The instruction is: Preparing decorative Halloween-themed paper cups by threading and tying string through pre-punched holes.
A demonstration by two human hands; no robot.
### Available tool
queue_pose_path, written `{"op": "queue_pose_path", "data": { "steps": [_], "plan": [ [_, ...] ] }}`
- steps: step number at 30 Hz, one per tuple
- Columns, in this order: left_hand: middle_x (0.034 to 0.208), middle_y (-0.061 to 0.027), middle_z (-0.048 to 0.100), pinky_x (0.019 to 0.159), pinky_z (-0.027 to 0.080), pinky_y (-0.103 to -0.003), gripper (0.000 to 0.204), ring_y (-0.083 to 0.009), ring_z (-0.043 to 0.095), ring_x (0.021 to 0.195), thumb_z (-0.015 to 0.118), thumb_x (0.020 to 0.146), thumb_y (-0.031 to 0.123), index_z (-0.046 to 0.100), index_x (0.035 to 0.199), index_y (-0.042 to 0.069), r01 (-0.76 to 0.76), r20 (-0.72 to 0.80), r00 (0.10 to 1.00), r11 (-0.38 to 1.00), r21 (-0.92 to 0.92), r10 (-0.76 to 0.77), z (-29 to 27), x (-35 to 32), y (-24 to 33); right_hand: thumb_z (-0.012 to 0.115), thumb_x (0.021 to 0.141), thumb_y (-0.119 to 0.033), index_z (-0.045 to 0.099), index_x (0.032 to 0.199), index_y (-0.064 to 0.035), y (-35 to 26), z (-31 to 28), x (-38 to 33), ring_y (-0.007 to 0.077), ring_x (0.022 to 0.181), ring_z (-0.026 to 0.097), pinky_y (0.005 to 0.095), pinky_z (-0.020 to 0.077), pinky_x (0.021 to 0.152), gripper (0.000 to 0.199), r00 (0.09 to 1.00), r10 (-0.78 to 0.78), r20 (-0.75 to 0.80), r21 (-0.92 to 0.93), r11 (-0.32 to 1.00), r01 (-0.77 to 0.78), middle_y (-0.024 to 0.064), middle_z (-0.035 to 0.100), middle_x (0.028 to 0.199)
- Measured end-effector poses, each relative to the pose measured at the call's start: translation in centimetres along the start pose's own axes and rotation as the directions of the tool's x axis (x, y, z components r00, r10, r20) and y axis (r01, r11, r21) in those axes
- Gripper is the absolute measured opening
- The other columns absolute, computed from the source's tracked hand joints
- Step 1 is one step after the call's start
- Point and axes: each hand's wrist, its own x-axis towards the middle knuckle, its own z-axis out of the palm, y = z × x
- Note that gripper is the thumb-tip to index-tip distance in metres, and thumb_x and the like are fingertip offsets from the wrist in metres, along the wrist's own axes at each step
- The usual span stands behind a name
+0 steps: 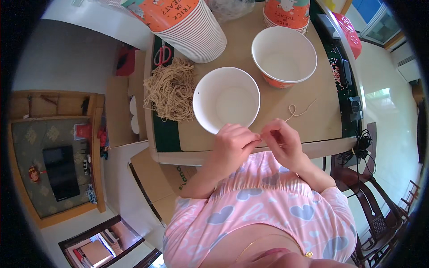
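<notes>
At the table's near edge my left hand and my right hand meet, fingertips almost touching. A thin tan string runs out from my right hand's pinch and lies in a loop on the table. My left thumb and fingers are pinched together too; what they hold is too small to make out. Just beyond my left hand stands an open white paper bucket. A second bucket, orange outside, stands farther right. A tangled heap of tan string lies left of the nearer bucket.
A tall stack of nested orange-and-white buckets leans at the back left, beside red-handled scissors. Another bucket stack is at the back right. Small beads and black adapters line the right edge. A cardboard box stands left.
</notes>
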Motion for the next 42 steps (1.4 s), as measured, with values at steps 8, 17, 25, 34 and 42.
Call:
{"op": "queue_pose_path", "data": {
  "steps": [8,17,25,34,42],
  "plan": [
    [0.078,-0.0075,0.067,0.065,0.048,-0.034,0.017,-0.0232,0.062,0.07,0.075,0.071,0.003,0.072,0.088,0.004,0.012,-0.049,0.999,1.0,-0.024,-0.014,-0.6,-0.4,-0.2,0.071,0.081,-0.002,0.063,0.091,-0.0024,0.5,-0.9,-0.3,0.011,0.062,0.051,0.0231,0.0405,0.052,0.013,0.996,-0.006,0.086,-0.151,0.988,0.019,0.0044,0.055,0.077],
    [0.082,-0.0095,0.066,0.065,0.048,-0.029,0.014,-0.0204,0.063,0.073,0.069,0.081,0.004,0.072,0.094,0.003,0.292,-0.102,0.948,0.95,-0.109,-0.302,-1.0,2.7,-2.3,0.069,0.085,-0.001,0.062,0.086,-0.001,4.3,-1.0,1.1,0.0029,0.063,0.046,0.0198,0.0366,0.053,0.007,0.976,0.145,-0.161,-0.128,0.978,-0.166,-0.0012,0.053,0.078],
    [0.083,-0.0105,0.066,0.067,0.049,-0.033,0.014,-0.0263,0.064,0.074,0.068,0.081,0.006,0.072,0.095,0.005,0.236,0.0,0.972,0.97,-0.059,-0.237,-0.2,2.8,-3.3,0.067,0.088,-0.004,0.061,0.089,-0.0007,6.0,0.5,0.9,0.0045,0.078,0.057,0.019,0.0468,0.065,0.007,0.952,0.256,-0.165,0.07,0.966,-0.247,0.0016,0.063,0.093],
    [0.094,-0.0143,0.069,0.076,0.052,-0.03,0.021,-0.0228,0.068,0.085,0.059,0.089,0.004,0.067,0.108,0.001,0.369,0.057,0.928,0.891,-0.265,-0.367,0.5,3.4,-3.7,0.063,0.091,-0.005,0.059,0.097,0.0005,6.0,0.6,1.8,0.0094,0.087,0.062,0.023,0.051,0.073,0.009,0.946,0.272,-0.174,0.223,0.947,-0.232,0.0049,0.064,0.098],
    [0.094,-0.0122,0.067,0.077,0.051,-0.03,0.024,-0.0227,0.067,0.085,0.061,0.085,0.001,0.067,0.108,0.002,0.349,0.084,0.937,0.928,-0.129,-0.34,0.5,4.4,-2.4,0.063,0.091,-0.006,0.06,0.097,0.0013,6.7,0.6,1.7,0.0103,0.086,0.063,0.0238,0.0516,0.071,0.01,0.949,0.264,-0.17,0.229,0.948,-0.222,0.005,0.062,0.093]
  ]
}}
